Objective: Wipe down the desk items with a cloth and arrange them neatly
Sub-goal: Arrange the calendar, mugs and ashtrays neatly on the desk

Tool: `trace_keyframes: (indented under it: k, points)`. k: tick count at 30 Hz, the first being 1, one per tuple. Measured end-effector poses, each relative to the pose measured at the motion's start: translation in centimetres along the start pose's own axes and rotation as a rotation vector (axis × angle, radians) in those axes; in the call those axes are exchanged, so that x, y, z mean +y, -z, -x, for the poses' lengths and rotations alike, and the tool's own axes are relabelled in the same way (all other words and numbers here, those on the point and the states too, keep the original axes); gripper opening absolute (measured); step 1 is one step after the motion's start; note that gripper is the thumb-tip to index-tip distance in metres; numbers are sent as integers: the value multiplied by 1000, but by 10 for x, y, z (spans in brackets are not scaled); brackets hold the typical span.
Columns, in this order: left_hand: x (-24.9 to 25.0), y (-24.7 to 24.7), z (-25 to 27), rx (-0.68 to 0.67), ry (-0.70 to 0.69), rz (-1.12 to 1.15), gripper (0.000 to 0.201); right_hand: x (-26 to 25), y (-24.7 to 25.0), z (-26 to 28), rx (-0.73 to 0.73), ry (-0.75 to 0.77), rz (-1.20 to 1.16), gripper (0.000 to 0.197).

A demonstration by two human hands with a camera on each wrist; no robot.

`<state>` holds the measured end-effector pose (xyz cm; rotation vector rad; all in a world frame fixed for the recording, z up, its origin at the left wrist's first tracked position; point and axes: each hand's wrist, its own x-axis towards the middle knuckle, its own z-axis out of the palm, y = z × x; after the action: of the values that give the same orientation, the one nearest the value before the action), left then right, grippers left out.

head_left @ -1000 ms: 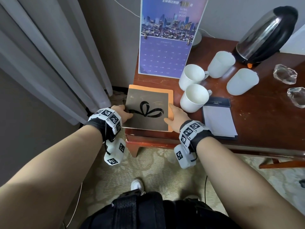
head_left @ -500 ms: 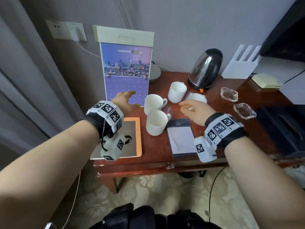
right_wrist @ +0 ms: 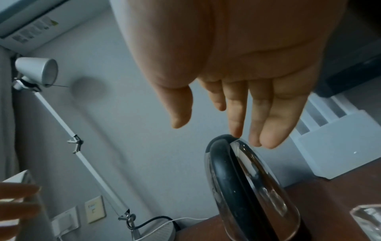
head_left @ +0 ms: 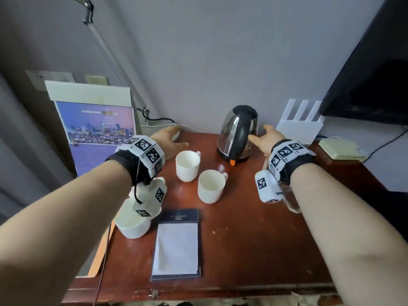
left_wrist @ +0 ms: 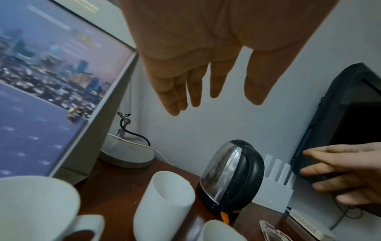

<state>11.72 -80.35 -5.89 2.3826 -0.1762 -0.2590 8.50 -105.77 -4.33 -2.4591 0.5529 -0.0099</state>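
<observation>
Kettle [head_left: 239,132]: upright at the back of the table [head_left: 254,239], behind two white cups [head_left: 199,177]; handle faces forward.
Right hand [head_left: 266,138]: grip wide, empty, fingers straight beside the kettle handle.
Left hand [head_left: 169,140]: grip wide, empty, above the lamp base [left_wrist: 126,154].
Cloth: not visible.
Advice: take the handle firmly, steady the body, lift clear of the cups.

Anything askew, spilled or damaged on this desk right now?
Nothing spilled or broken. The mugs stand upright but scattered, handles pointing different ways. Pale specks mark the desk right of the notepad. No cloth is in view; both the left hand and the right hand are empty.
</observation>
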Motion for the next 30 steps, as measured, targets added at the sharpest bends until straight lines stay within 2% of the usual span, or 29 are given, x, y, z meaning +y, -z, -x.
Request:
trace_keyframes:
  k: [4,7,9,14,17,23,27,30]
  points:
    - [25,-16,-23,10,47,-19,59,-1,-11,-61,-63,15,-31,75]
    - [37,-19,-44,25,65,-40,52,-4,-26,-93,-91,-51,-16,98]
    - [44,-21,-64,39,68,-70,56,-2,-34,-112,-107,-91,-24,104]
    - [64,-28,-121,-33,42,-144,61,10,-43,-140,-118,-62,-9,94]
    - [69,-29,-152,-76,20,-159,63,30,-37,-152,-146,51,-22,90]
    - [60,-32,-207,-112,51,-110,74,32,-26,-180,-354,257,-49,80]
    - [44,-28,-223,-193,93,-136,83,18,-33,-197,-474,334,-51,76]
    - [32,-21,-228,-242,114,-141,86,6,-35,-207,-507,363,-44,72]
